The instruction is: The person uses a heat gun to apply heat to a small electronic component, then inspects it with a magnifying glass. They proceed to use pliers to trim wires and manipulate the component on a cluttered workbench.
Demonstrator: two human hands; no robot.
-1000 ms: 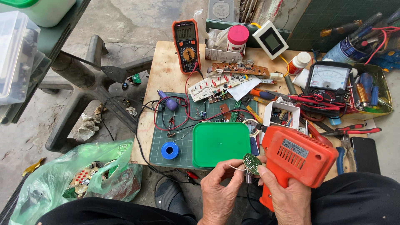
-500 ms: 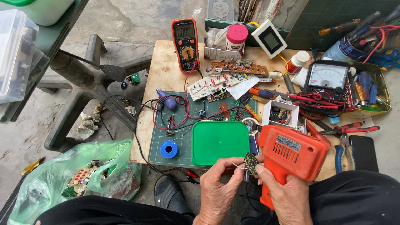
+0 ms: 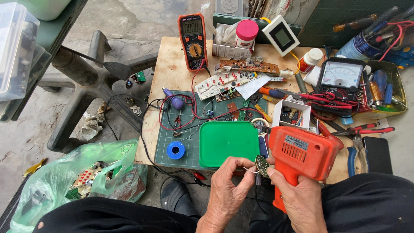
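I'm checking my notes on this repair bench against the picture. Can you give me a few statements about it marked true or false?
1. The right hand grips an orange soldering gun. True.
2. The left hand holds a small round circuit board by the gun's tip. True.
3. The green lid lies on the floor. False: it lies on the green cutting mat on the table.
4. The blue solder spool sits on the mat, left of the lid. True.
5. The orange multimeter is in the left hand. False: it lies at the table's far edge.
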